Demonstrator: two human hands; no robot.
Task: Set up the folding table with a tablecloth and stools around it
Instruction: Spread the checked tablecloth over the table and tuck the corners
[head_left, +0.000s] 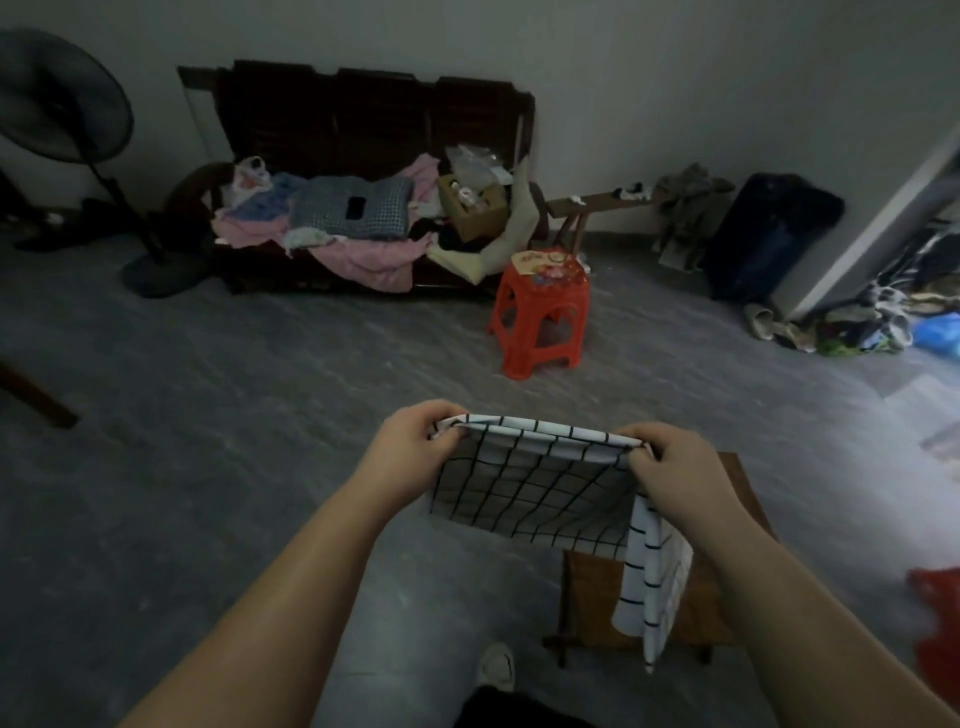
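Tablecloth (530, 488) — wooden table (589, 597), grey floor (208, 415)

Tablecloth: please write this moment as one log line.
left hand grips tablecloth | right hand grips it | table below, uncovered | red stool apart

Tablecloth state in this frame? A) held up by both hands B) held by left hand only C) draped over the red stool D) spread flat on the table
A: the left hand and right hand each pinch a top corner of the checked tablecloth, which hangs unspread above the wooden table.
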